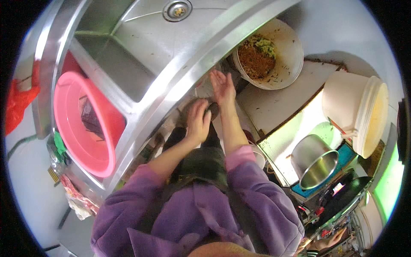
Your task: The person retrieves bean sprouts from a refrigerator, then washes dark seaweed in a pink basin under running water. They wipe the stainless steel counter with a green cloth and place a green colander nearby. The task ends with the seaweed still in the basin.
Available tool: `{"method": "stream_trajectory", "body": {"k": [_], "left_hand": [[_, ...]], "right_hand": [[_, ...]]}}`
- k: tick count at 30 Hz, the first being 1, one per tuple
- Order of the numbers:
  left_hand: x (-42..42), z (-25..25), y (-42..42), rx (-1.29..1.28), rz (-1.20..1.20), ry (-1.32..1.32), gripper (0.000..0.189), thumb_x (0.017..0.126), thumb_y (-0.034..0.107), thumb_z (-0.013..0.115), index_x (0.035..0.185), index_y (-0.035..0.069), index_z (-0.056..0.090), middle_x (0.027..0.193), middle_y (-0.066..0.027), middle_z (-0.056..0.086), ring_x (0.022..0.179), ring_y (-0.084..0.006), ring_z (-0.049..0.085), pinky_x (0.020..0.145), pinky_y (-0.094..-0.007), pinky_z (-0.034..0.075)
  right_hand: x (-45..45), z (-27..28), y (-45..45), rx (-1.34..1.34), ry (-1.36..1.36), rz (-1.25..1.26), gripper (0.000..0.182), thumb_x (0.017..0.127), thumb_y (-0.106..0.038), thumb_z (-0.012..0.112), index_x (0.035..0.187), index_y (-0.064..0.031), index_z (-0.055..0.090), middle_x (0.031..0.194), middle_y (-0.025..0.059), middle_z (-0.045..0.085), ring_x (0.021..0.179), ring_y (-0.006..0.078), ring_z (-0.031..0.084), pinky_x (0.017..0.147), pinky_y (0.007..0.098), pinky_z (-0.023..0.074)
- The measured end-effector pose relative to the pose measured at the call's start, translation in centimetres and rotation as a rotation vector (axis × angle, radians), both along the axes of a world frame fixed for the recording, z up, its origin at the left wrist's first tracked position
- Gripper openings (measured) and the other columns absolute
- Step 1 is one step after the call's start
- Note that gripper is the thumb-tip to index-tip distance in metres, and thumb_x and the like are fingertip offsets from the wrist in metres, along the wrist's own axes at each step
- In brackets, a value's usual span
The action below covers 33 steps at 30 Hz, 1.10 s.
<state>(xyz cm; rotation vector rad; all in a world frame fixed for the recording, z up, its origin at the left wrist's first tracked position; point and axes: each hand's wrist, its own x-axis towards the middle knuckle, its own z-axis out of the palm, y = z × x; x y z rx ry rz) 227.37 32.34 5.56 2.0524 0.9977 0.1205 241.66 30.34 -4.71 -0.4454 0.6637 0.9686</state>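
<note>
My left hand (198, 122) is below the front rim of a stainless steel sink (179, 74), palm down with its thumb apart from the bent fingers. No held thing shows in it. A dark rounded thing (212, 110), perhaps a shoe tip, appears just beyond its thumb. To its right and farther forward, my right hand (222, 85) is turned palm up with nothing on it. Beyond that hand stands a white bucket (290, 61) with brown and green food scraps inside. Clear plastic (204, 86) lies beneath the hands, its shape blurred.
A pink plastic basin (109, 151) leans in the sink's left opening. Food bits sit in the drain (177, 11). At right are a cream bucket (343, 99), a steel pot (308, 151) and a black wok (348, 199). Another person's hand (334, 239) shows at lower right.
</note>
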Motion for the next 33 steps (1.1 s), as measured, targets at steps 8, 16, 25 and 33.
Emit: {"method": "stream_trajectory", "body": {"k": [8,16,25,33], "left_hand": [[-10.5,12.1,0.6,0.059,-0.081,-0.493,0.038,0.08,-0.003,0.058,0.118,-0.005,0.057,0.114,-0.0216,0.061,0.107,-0.0378,0.059,0.093,-0.0429,0.047],[-19.4,9.6,10.7,-0.073,1.107,-0.612,0.04,0.1,0.026,0.047,0.132,0.002,0.05,0.124,-0.0118,0.058,0.114,-0.0221,0.054,0.1,-0.0358,0.039],[-25.8,0.3,18.8,-0.917,1.705,-0.844,0.044,0.099,0.023,0.043,0.135,-0.002,0.046,0.136,-0.0151,0.052,0.122,-0.031,0.049,0.107,-0.0437,0.036],[-25.8,-7.6,23.0,-1.023,1.509,-0.971,0.047,0.086,0.037,0.069,0.117,0.003,0.062,0.112,-0.0112,0.066,0.106,-0.0248,0.059,0.093,-0.0397,0.046]], "right_hand": [[1.6,24.9,0.3,-0.305,-0.606,0.248,0.065,0.104,-0.04,0.032,0.117,0.0214,0.05,0.123,0.0335,0.054,0.117,0.0422,0.055,0.102,0.0462,0.0477],[-11.2,25.9,14.6,0.385,-1.132,0.89,0.046,0.102,-0.03,0.042,0.118,0.0107,0.057,0.118,0.0223,0.063,0.11,0.0301,0.062,0.099,0.0377,0.0475],[-22.1,9.0,28.5,-0.686,-2.011,1.466,0.101,0.079,-0.071,0.055,0.15,-0.0071,0.023,0.152,0.0277,0.023,0.142,0.0447,0.019,0.115,0.0518,0.0187],[-28.6,3.9,23.2,-0.585,-2.53,1.708,0.107,0.072,-0.064,0.067,0.149,-0.007,0.02,0.145,0.0258,0.029,0.136,0.0421,0.026,0.101,0.0656,0.0281]]}}
